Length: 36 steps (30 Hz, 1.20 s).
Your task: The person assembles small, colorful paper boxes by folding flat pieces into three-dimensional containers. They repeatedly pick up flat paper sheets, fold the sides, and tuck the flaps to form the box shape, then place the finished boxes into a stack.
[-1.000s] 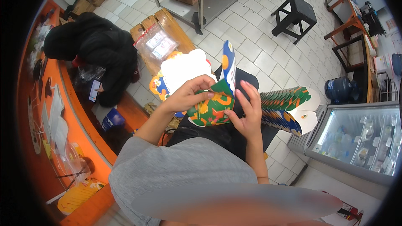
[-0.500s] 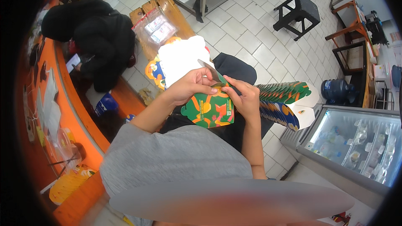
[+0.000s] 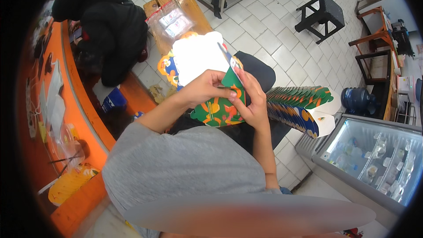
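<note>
A green printed cardboard food box [image 3: 214, 111] with orange and pink shapes is held over my lap, partly folded. My left hand [image 3: 206, 89] grips it from the left side, thumb on its front. On the right edge, my right hand [image 3: 253, 99] is closed around the card, its thumb near the left thumb. Between the hands a green flap stands up, partly covered by fingers. Just beyond lies a pile of flat box blanks [image 3: 198, 55], white side up. To the right of my right hand runs a nested row of folded boxes [image 3: 299, 108], green and blue.
A wooden bench [image 3: 194, 9] carries a clear bag of white packets [image 3: 175, 23]. At the left, a person in black [image 3: 116, 35] bends beside an orange counter [image 3: 94, 125]. A black stool [image 3: 324, 15], a blue water jug [image 3: 356, 100] and a glass-topped cooler [image 3: 370, 154] stand rightward.
My right hand has turned and slid over the box's upper right side, its fingers now straighter. The green flap between my hands shows more of its face. The view has shifted slightly.
</note>
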{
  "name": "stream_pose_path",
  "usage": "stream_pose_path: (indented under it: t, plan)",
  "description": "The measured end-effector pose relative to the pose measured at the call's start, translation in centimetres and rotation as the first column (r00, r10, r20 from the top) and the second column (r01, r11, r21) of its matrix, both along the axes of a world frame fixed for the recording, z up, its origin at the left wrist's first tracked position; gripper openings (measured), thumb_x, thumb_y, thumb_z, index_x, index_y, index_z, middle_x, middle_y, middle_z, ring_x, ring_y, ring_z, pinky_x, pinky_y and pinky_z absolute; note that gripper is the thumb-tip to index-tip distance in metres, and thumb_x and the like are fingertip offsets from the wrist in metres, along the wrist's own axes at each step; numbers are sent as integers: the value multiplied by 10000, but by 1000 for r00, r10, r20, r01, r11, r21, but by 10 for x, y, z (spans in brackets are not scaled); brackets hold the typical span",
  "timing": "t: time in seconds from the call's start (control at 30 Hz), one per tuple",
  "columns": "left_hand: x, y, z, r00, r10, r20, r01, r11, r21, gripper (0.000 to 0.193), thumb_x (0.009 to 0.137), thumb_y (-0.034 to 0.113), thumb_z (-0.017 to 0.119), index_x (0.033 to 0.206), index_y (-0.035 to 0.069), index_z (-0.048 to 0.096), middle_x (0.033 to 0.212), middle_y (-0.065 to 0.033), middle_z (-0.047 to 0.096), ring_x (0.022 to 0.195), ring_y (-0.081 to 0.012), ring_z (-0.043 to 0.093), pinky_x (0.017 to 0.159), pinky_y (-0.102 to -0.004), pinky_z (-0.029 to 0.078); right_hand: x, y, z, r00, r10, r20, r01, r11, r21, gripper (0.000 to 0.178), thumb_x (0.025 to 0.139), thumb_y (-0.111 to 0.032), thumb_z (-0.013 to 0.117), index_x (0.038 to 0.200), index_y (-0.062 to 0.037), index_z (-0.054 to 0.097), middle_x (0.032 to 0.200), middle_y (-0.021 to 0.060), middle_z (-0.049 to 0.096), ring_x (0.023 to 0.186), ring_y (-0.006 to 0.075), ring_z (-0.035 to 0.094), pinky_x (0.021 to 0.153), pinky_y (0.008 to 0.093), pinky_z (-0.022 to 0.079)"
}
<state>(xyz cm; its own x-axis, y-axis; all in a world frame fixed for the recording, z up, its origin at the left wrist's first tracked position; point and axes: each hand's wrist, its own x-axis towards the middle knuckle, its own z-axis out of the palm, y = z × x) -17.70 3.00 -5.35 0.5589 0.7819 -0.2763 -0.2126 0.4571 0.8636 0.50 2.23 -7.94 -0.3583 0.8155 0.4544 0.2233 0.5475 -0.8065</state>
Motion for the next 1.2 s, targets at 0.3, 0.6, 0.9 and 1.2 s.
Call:
stream_pose_path:
  t: [0.3, 0.6, 0.9, 1.2]
  plan:
    - [-6, 1, -11, 997, -80, 10, 81, 983, -163, 251, 846, 90, 630, 1062, -34, 595, 929, -77, 660, 839, -107, 631, 770, -235, 504, -4, -11, -20, 987, 5, -158, -24, 992, -124, 501, 746, -54, 669, 1232, -20, 554, 1293, 163, 469, 1177, 313, 465, 968, 381, 383]
    - [-10, 4, -38, 756, -276, 593, 377, 925, -50, 600, 888, 336, 509, 1275, -110, 401, 1253, -214, 505, 1151, -256, 513, 1000, -353, 387, 9, -15, -4, 996, -82, -40, 86, 992, 87, 313, 749, -62, 650, 1058, -15, 638, 1156, 126, 586, 1145, 355, 489, 963, 407, 393]
    - [5, -3, -59, 573, -62, 817, 339, 926, -168, 759, 794, 406, 633, 1312, -79, 361, 1307, -190, 466, 1197, -265, 467, 1000, -362, 373, 9, -16, 0, 913, -362, -190, 382, 921, 82, 159, 790, 53, 568, 910, 54, 673, 863, 140, 680, 855, 284, 645, 878, 382, 450]
    - [-10, 3, -24, 993, -104, 62, 84, 962, 261, 375, 793, 182, 717, 1072, -24, 573, 953, -57, 651, 824, -113, 611, 728, -245, 505, -9, -21, 16, 839, -477, -260, 499, 867, 19, 218, 791, 92, 540, 962, 45, 667, 908, 154, 679, 830, 277, 653, 767, 345, 492]
